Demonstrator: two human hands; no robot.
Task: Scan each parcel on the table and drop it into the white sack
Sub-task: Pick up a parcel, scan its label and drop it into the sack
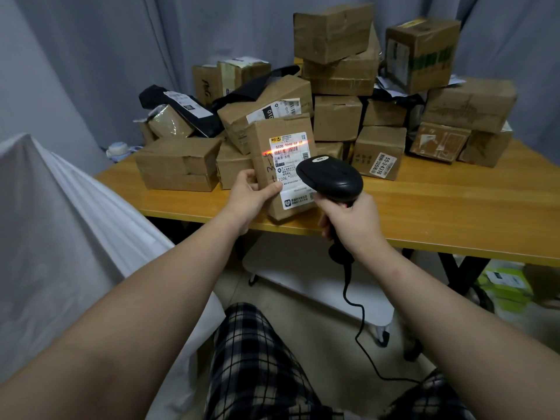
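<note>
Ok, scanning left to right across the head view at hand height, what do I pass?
White sack → left hand → parcel it holds, red scan line on its label → black scanner, gripped by the right hand → green packs on the floor, far right.

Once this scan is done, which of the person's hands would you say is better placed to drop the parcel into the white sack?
Most likely the left. The left hand grips the parcel, and the white sack lies on its side; the right hand holds the scanner.
</note>
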